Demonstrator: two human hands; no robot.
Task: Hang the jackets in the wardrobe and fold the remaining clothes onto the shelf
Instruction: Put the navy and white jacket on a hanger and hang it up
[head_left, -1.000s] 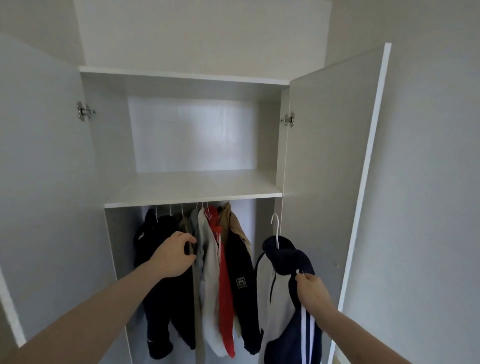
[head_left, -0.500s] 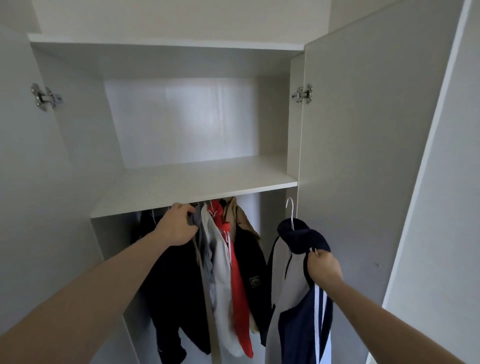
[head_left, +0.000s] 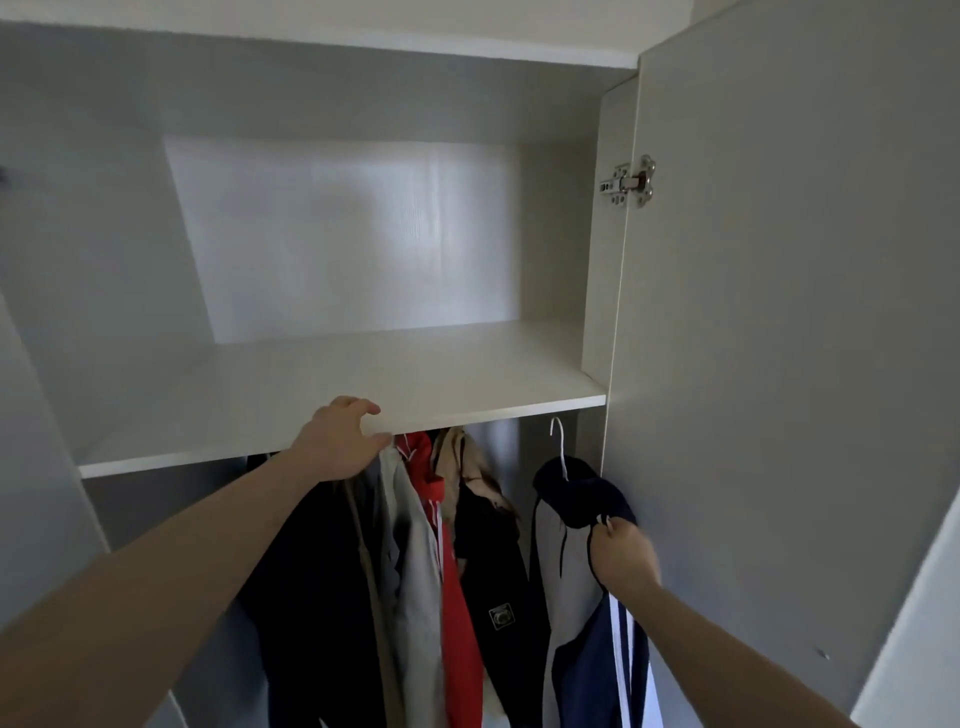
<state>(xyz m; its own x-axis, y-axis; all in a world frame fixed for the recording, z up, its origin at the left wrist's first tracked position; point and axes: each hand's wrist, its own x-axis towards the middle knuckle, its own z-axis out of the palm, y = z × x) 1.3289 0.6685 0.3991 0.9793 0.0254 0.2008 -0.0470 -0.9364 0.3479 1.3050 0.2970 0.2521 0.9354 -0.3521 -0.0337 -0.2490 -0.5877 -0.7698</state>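
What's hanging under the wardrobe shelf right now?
Under the shelf hang dark, grey, red and black jackets. The rail is hidden. The right hand holds a navy-and-white jacket whose hanger hook shows.

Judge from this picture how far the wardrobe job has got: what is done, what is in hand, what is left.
Done: several jackets already hang below the shelf. In hand: the right hand grips a navy and white jacket on a white hanger whose hook is not yet on the rail; the left hand reaches to the hung jackets' tops. Left: hooking this one; no folded clothes lie on the shelf.
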